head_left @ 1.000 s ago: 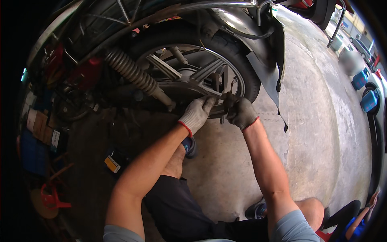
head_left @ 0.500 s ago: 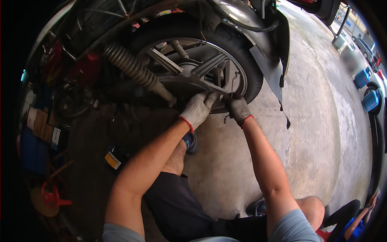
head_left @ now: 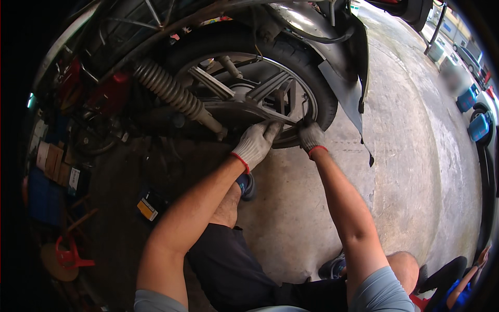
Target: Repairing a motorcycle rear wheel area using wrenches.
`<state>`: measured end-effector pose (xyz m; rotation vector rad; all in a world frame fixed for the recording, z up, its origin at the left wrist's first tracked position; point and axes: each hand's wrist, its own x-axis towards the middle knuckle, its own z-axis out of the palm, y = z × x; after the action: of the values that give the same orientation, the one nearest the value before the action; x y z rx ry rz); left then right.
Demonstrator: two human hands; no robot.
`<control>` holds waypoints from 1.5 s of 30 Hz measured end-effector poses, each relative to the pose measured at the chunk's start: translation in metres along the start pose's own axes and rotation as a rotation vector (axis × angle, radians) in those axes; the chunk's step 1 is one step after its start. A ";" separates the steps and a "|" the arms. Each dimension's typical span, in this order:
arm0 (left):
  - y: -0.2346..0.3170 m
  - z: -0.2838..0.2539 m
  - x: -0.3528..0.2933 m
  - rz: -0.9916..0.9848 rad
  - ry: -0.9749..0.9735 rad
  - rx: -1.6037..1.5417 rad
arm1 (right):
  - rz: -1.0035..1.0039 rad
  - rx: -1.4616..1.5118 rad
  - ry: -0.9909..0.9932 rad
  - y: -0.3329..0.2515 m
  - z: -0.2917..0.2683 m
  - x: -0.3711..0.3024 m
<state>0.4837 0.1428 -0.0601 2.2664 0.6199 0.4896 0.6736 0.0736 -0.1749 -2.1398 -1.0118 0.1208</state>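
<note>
Head view: at the far side, the wheel (head_left: 240, 92), presumably heavy, rigid, best gripped by its spokes (head_left: 268, 87). At its near edge, left hand (head_left: 255, 144) curled, right hand (head_left: 312, 137) bunched beside a thin rod (head_left: 304, 107); I cannot tell what either holds.

Left grip (head_left: 259, 142) and right grip (head_left: 312, 136), both gloved, curl near each other.

No writing can be read clearly. On the floor at left, a dark package (head_left: 152, 197) carries a yellow-and-white label (head_left: 147, 209); farther left, a dark box (head_left: 80, 186) has a pale label (head_left: 74, 179). Their print is too small.
</note>
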 end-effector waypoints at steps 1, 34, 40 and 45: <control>0.001 0.000 0.000 -0.009 -0.005 -0.009 | 0.011 0.016 0.015 0.000 -0.001 -0.003; -0.007 -0.002 -0.002 -0.003 0.004 0.005 | 0.112 0.277 -0.042 -0.021 -0.011 -0.017; -0.011 0.002 -0.001 -0.042 -0.015 -0.057 | 0.085 0.098 0.121 -0.016 0.004 -0.010; -0.010 0.000 -0.002 0.024 0.003 -0.011 | -0.001 0.105 0.111 0.001 0.015 0.002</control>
<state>0.4795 0.1480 -0.0677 2.2658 0.5910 0.5066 0.6700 0.0837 -0.1856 -2.0273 -0.9224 0.0531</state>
